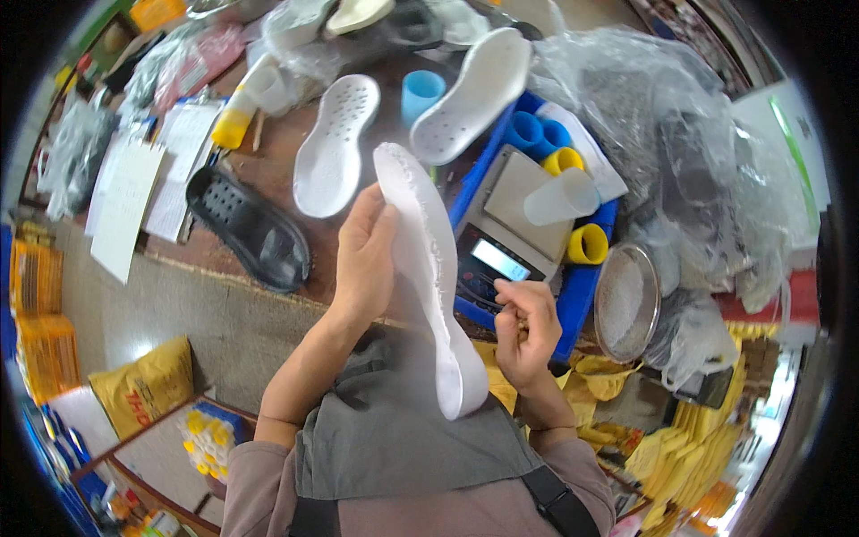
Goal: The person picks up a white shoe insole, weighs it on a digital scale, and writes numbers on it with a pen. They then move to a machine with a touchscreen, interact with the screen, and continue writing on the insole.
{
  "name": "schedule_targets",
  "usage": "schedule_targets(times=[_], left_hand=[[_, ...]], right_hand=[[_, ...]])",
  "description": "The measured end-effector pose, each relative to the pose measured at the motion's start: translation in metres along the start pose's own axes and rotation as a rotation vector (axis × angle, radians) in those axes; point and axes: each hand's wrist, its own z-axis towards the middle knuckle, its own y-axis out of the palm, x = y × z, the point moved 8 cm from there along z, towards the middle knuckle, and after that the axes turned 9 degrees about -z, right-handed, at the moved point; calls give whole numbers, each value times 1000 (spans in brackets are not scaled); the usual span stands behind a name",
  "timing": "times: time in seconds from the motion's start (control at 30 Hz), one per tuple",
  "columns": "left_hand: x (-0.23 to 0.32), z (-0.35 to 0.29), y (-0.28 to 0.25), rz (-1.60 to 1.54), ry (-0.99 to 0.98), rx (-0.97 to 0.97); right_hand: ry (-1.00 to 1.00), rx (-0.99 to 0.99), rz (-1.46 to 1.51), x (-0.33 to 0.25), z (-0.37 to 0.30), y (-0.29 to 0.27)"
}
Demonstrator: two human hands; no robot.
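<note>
My left hand grips a white shoe sole by its side, the fingers wrapped round the edge. The sole stands tilted on edge in front of my apron, its rim rough and ragged along one side. To the right of it, my right hand is closed with the fingers curled together; whatever they may hold cannot be made out. Just beyond that hand is a digital scale with a lit display, sitting in a blue tray. A translucent cup lies on the scale's plate.
Two more white soles and a black sole lie on the table. Blue and yellow cups are in the tray. A metal bowl of white granules sits to the right, near plastic bags. Papers lie at left.
</note>
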Motion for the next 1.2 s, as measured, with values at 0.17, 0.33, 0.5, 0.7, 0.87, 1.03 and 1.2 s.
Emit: schedule_targets(times=[0.17, 0.33, 0.5, 0.7, 0.87, 1.03, 1.2], left_hand=[[11, -10, -37, -44, 59, 133], [39, -16, -94, 101, 110, 190], [75, -45, -168, 9, 117, 328], [83, -67, -229, 49, 101, 362], [115, -93, -301, 0, 85, 521], [145, -109, -348, -65, 116, 543], [144, -104, -368, -81, 73, 533]], right_hand=[[-56, -113, 90, -16, 20, 23], [198, -93, 330, -14, 19, 19], [207, 296, 391, -31, 14, -5], [-209, -37, 63, -121, 36, 86], [110, -319, 133, -77, 83, 249], [-30, -194, -142, -58, 89, 316], [-50, -152, -218, -55, 79, 324]])
